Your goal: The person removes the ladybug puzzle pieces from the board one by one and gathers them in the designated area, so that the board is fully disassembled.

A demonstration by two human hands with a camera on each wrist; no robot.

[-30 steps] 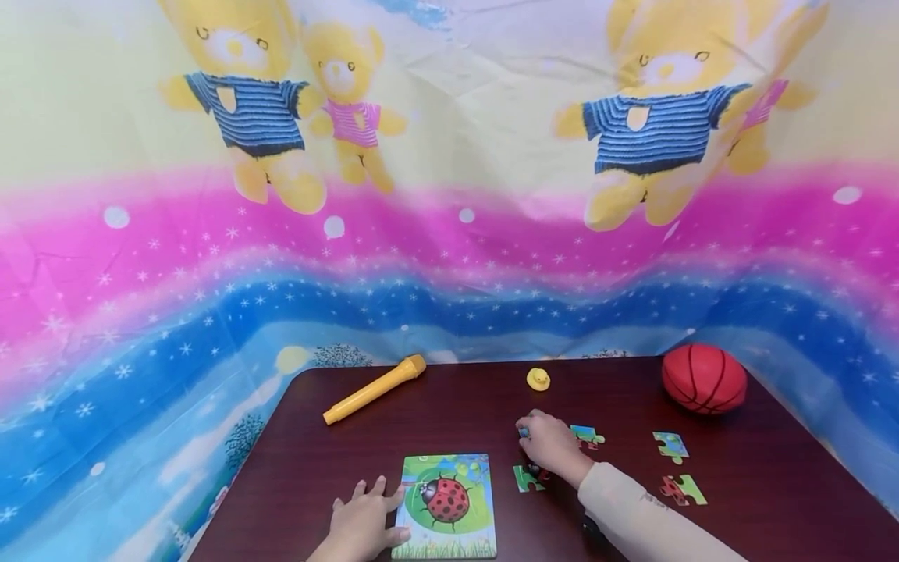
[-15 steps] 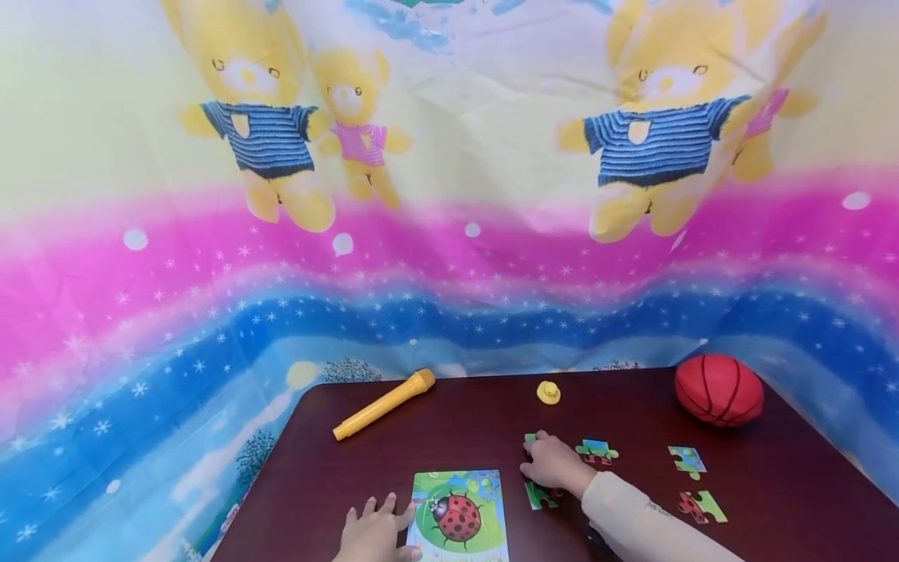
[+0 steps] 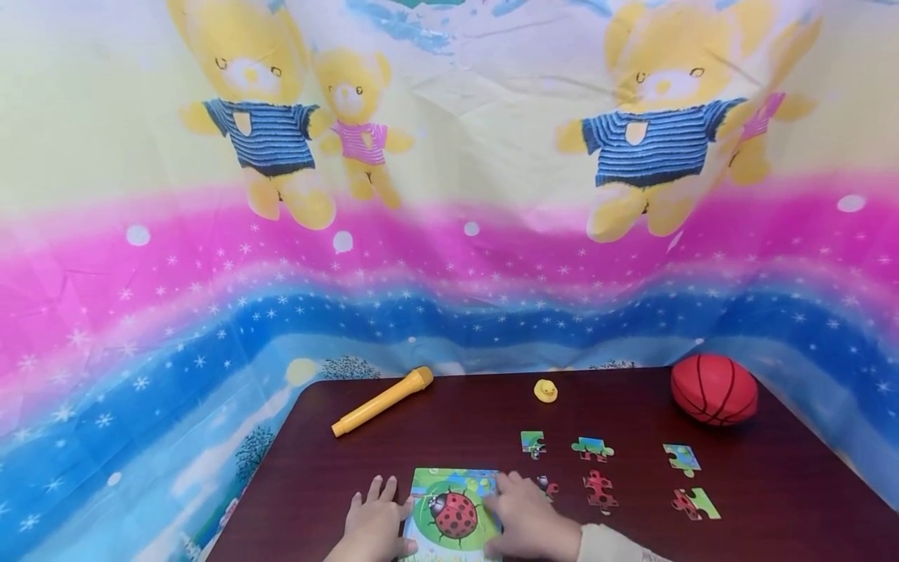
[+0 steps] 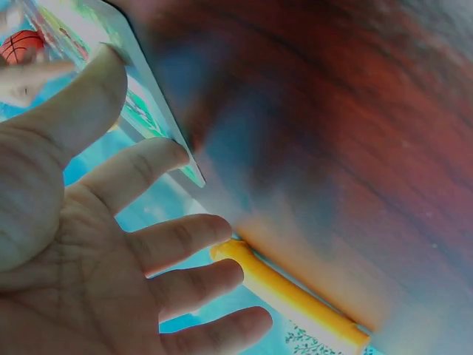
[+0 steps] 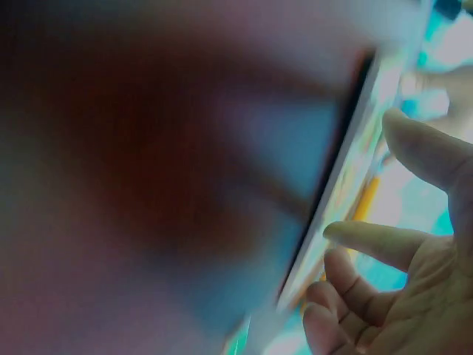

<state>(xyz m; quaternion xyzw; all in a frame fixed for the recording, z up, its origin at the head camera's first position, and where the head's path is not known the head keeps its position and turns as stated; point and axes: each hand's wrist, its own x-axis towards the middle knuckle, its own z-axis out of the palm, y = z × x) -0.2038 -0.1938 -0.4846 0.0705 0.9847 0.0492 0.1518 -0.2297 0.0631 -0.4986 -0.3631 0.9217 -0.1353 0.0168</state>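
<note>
A square picture board with a red ladybug (image 3: 454,515) lies near the front of the dark table, between both hands. My left hand (image 3: 374,521) is at its left side with fingers spread; in the left wrist view the thumb (image 4: 103,85) and index fingertip are right at the board's edge. My right hand (image 3: 527,521) is at the opposite side, its index finger (image 5: 369,240) and thumb extended to the board's edge in the right wrist view, the other fingers bent loosely. Just beyond this hand, a puzzle piece (image 3: 551,489) is partly hidden by it.
Several loose puzzle pieces lie to the right, including a green-blue one (image 3: 532,442), a red one (image 3: 599,490) and a red-green one (image 3: 697,503). Farther back are a yellow toy microphone (image 3: 381,402), a small yellow duck (image 3: 545,390) and a red basketball (image 3: 714,389). A bear-print cloth hangs behind.
My right hand has moved from among the puzzle pieces left and nearer to the board's right edge, uncovering pieces. The left hand stays beside the board. The head view tilted up slightly.
</note>
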